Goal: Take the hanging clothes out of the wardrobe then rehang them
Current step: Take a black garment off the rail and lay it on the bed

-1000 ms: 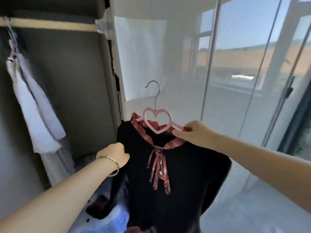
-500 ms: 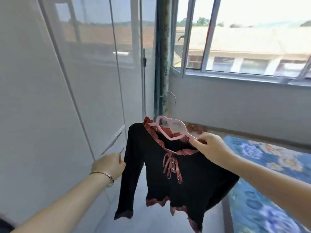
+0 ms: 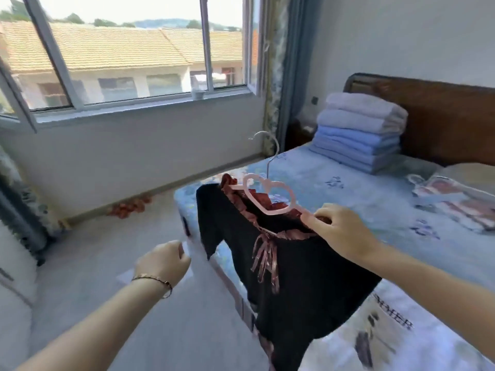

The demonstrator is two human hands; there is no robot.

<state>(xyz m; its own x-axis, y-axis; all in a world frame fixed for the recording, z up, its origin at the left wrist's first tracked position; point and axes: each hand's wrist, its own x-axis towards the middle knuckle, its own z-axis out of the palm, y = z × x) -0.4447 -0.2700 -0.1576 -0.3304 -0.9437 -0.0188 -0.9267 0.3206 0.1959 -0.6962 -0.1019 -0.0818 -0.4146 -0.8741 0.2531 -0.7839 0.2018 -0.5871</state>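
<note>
My right hand [image 3: 345,231], at 3 o'clock from centre, pinches the pink heart hanger [image 3: 270,194] by one arm. The black top [image 3: 302,277] hangs from it toward 5 o'clock, over the bed [image 3: 361,188] edge. My left hand [image 3: 163,261], at 8 o'clock, is curled, gripping nothing.
</note>
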